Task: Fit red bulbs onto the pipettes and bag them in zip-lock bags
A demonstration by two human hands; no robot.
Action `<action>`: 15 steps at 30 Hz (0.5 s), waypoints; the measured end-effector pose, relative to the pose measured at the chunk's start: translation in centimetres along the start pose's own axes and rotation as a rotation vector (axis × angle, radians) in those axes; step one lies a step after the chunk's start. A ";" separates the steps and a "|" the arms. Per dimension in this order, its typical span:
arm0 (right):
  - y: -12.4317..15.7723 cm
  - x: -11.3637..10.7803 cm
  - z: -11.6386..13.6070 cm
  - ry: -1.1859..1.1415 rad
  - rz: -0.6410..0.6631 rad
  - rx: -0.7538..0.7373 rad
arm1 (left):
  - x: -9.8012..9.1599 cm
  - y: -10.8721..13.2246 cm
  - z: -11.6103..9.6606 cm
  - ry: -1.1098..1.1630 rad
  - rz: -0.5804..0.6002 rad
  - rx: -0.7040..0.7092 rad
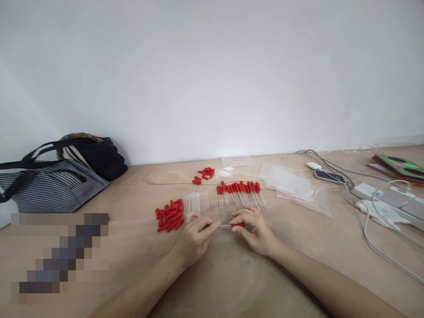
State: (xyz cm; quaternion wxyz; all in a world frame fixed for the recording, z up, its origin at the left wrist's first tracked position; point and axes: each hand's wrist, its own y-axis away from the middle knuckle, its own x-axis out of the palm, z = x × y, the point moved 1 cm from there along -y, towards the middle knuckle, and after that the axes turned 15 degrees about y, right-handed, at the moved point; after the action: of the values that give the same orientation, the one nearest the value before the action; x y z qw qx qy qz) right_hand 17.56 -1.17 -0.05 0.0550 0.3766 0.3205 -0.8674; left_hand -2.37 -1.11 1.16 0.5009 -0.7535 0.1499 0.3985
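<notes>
A thin clear tube (225, 226) lies between our hands, its one end pinched by our left hand (195, 237), while our right hand (256, 232) squeezes a red cap (237, 224) at the other. Just past them on the table (139, 229), we see a row of red-topped tubes (242, 187), more clear tubes (195, 203) and a pile of red caps (170, 216).

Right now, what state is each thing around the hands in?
Left hand: pinching the clear tube
Right hand: gripping a red bulb at the tube's other end
Clear tube: held sideways; can't tell if the bulb is seated
Bulb-topped tubes: lying in a row
Bare tubes: uncapped, side by side
Near bulbs: loose, heaped
Far bulbs: loose
Plastic bags: flat, overlapping
</notes>
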 end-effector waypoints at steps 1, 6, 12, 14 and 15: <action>0.0 0.0 0.0 0.023 -0.010 -0.017 | 0.0 0.0 0.0 -0.008 0.006 -0.005; 0.2 0.1 0.4 0.109 -0.054 -0.078 | 0.0 0.0 -0.3 -0.012 0.001 -0.009; 0.2 0.2 0.7 0.151 -0.068 -0.095 | 0.3 -0.2 -0.8 0.001 -0.023 -0.010; 0.1 0.2 0.7 0.152 -0.058 -0.097 | 0.3 -0.3 -0.9 -0.001 -0.017 -0.021; 0.0 0.1 0.7 0.148 -0.057 -0.091 | 0.2 -0.3 -0.8 -0.001 -0.014 -0.027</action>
State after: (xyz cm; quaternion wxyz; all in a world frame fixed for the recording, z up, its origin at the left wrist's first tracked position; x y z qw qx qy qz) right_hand 17.04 -1.59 0.20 0.0235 0.4277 0.3731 -0.8230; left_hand -1.63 -1.65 1.34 0.4935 -0.7612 0.1388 0.3972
